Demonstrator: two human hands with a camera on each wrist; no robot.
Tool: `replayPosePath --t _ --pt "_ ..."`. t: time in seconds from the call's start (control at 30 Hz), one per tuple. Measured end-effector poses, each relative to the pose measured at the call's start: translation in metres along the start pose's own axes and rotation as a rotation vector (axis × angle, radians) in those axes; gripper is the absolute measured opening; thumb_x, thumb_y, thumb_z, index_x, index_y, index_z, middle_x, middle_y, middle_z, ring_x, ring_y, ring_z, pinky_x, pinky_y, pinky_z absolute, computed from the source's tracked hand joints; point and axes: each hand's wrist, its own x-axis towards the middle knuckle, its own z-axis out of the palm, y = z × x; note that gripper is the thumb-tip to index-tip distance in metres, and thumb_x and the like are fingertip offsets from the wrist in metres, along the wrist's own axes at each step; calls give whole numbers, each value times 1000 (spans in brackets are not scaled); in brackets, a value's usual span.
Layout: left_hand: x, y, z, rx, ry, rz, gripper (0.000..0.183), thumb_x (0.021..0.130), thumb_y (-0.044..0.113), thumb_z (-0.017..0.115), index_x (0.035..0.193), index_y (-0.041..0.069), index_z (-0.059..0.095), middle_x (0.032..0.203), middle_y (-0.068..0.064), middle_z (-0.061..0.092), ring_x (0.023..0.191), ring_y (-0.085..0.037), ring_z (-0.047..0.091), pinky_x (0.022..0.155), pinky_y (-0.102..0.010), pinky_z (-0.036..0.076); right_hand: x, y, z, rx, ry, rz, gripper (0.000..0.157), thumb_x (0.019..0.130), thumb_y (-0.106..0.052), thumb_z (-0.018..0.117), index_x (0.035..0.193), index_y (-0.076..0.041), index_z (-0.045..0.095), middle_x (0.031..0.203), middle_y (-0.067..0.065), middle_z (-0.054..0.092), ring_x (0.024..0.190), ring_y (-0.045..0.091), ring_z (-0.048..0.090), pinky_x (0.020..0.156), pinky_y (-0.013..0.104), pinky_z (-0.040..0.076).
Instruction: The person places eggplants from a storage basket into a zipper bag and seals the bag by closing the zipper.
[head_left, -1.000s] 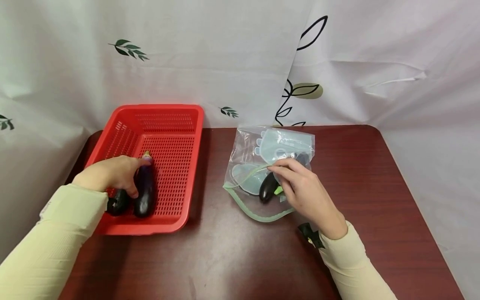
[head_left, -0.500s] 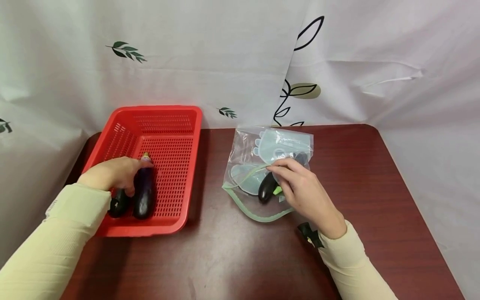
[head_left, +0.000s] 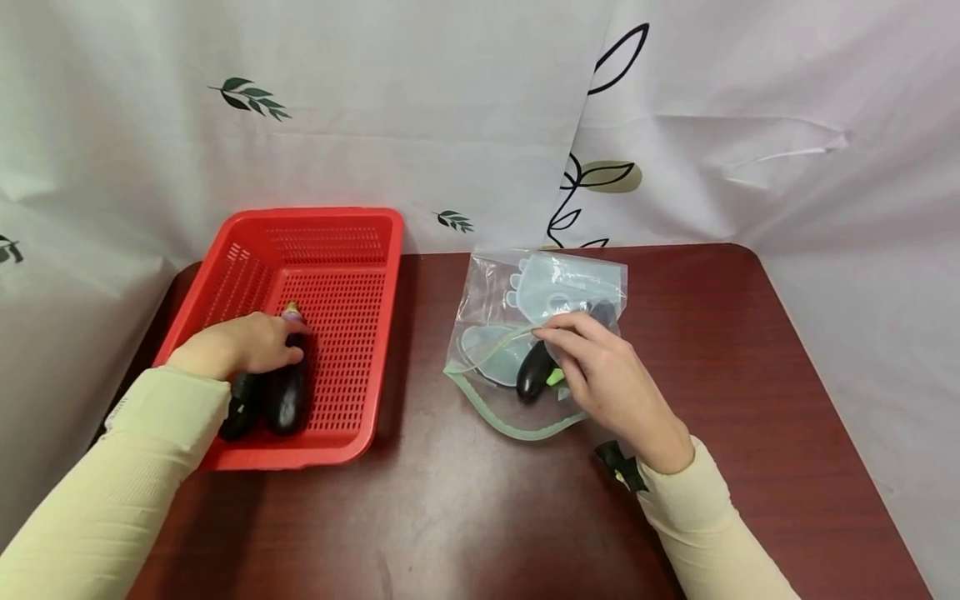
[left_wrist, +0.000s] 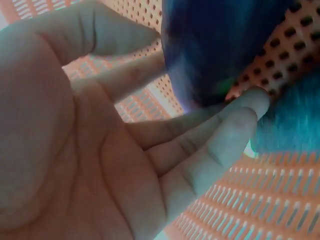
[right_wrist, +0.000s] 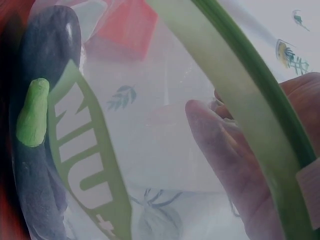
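In the head view, my left hand [head_left: 251, 343] reaches into the red basket [head_left: 388, 333] over a dark purple eggplant [head_left: 287, 404]. Its thumb and fingers lie along the eggplant, and the left wrist view shows the fingers fairly straight, touching its sides. A second dark shape [left_wrist: 292, 117] shows beyond the fingertips. My right hand [head_left: 611, 379] pinches the rim of a clear zip bag [head_left: 468, 321] with a green edge, holding its mouth apart. An eggplant [head_left: 534, 372] lies in the bag; the right wrist view shows its green stem [right_wrist: 34, 112].
The basket stands at the left of the brown table [head_left: 465, 517], the bag right of centre. A white leaf-printed curtain [head_left: 420, 108] hangs behind and at the sides. A black object [head_left: 618, 465] sits under my right wrist; another dark object [head_left: 238, 412] lies beneath the left wrist.
My left hand has shifted slightly right, and its thumb has come from beside the eggplant to lie across it. My right hand stays on the bag's rim.
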Motion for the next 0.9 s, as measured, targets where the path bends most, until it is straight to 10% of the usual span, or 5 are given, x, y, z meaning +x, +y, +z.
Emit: replayPosePath --t 0.47,0.7,0.9 --pt "1 6 3 -65 -68 -24 101 74 45 87 143 -13 42 130 -42 51 117 -55 53 93 -59 47 0 0 -2 -6 16 -5 28 91 5 64 116 -4 74 115 6 65 99 19 62 74 33 53" --pt "-1 11 7 -270 -152 -90 119 71 42 90 150 -15 21 133 -48 37 80 -30 65 57 -37 57 0 -1 -2 -3 11 4 29 91 5 64 117 -5 73 116 5 64 100 19 63 74 33 53" --pt "-2 12 8 -296 -127 -75 111 74 33 90 151 -12 23 131 -48 39 79 -29 64 54 -37 57 0 -1 -1 -2 9 1 29 91 5 64 117 -4 73 117 6 64 100 19 63 74 33 53"
